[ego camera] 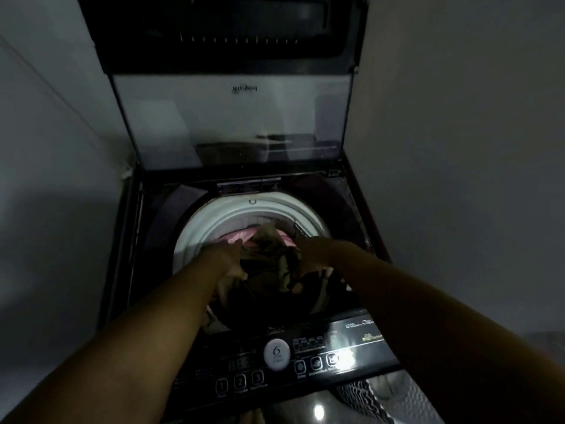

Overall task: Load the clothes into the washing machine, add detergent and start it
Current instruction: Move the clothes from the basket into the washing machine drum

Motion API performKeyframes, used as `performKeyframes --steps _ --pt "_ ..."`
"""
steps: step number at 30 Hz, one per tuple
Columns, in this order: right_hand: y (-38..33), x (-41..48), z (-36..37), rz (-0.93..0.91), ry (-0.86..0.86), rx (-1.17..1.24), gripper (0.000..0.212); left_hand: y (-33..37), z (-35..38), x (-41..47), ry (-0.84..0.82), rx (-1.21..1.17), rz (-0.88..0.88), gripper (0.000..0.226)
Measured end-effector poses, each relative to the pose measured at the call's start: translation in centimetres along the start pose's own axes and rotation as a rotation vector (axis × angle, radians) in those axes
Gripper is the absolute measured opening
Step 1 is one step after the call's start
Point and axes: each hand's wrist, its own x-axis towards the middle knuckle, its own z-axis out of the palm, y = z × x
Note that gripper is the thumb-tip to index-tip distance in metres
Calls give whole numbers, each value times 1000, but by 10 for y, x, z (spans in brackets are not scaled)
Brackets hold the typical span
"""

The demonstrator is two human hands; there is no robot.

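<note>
The left hand (228, 266) and right hand (310, 255) meet at frame centre. Their fingers curl into opposite sides of a dark bundle of clothes (269, 272), which is held between them over the near half of the white drum rim (211, 220). The drum lies straight below, and both hands look equally near it. A pink garment (234, 236) already lies inside, just above the bundle in the frame. The lid (229, 117) stands raised in the upper frame, and the control panel (238, 365) runs beneath the forearms.

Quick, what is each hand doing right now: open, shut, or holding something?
Left hand: grips the dark clothes.
Right hand: grips the same dark clothes.
</note>
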Motion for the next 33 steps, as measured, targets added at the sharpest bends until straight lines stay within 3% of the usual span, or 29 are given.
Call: performKeyframes --steps 3,7,16,21,26,33 --pt "4 -51 -29 25 76 86 88 23 -34 -27 69 10 -14 117" --pt "33 -104 -51 71 207 91 94 68 -71 -64 233 50 -6 115" --pt "180 -222 -56 113 342 203 106 237 -94 -122 367 -12 84 117" --pt "282 -260 -26 183 357 254 114 354 -70 -117 365 32 171 124" --pt "362 -286 10 197 357 347 106 455 -30 -114 303 62 262 111" --pt "435 -278 86 201 345 264 96 515 52 -67 145 99 350 103"
